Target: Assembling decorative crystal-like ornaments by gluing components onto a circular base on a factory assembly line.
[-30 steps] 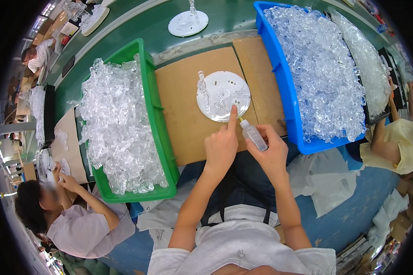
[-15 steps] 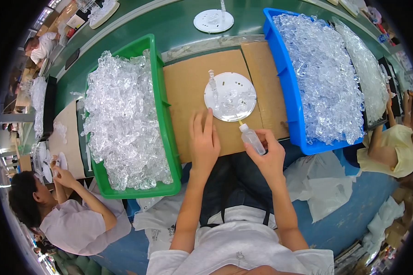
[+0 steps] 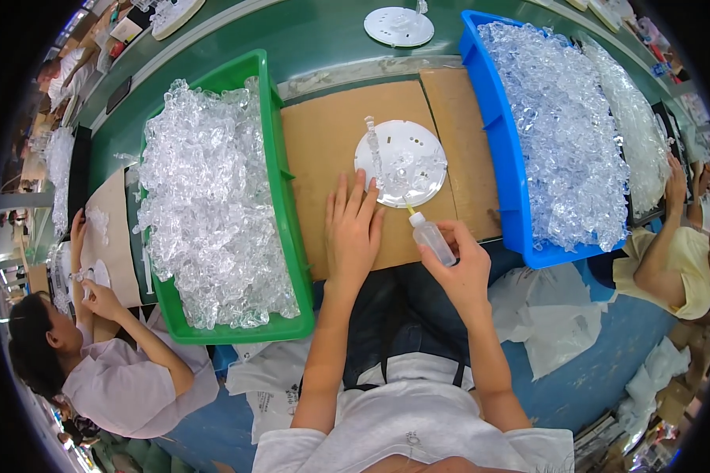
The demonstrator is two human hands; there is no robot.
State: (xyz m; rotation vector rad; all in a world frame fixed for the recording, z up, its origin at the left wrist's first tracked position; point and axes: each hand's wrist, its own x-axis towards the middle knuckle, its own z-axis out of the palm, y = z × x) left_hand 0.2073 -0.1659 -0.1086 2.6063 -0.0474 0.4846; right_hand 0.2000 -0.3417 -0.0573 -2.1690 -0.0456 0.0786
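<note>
1. The right hand (image 3: 459, 268) gripped a small squeeze bottle (image 3: 431, 238), fingers wrapped around its body, with the thin yellow nozzle aimed at the near edge of the white disc (image 3: 401, 163)
2. The left hand (image 3: 353, 229) lay flat on the cardboard sheet (image 3: 331, 142), fingers stretched out and lightly spread, holding nothing; its fingertips ended just beside the disc's left rim
3. The disc sat on the cardboard between the green bin (image 3: 280, 197) and the blue bin (image 3: 501, 142), both heaped with clear plastic pieces; a few clear pieces rested on the disc itself
4. To do the step well, the bottle probably needed a gentle squeeze with the nozzle kept right at the spot, so the drop stayed small
5. The flat hand would likely serve best steadying the disc's rim, because a light disc could slide under the nozzle's push
6. The nozzle tip looked to be touching or almost touching the disc's edge; which one could not be told
</note>
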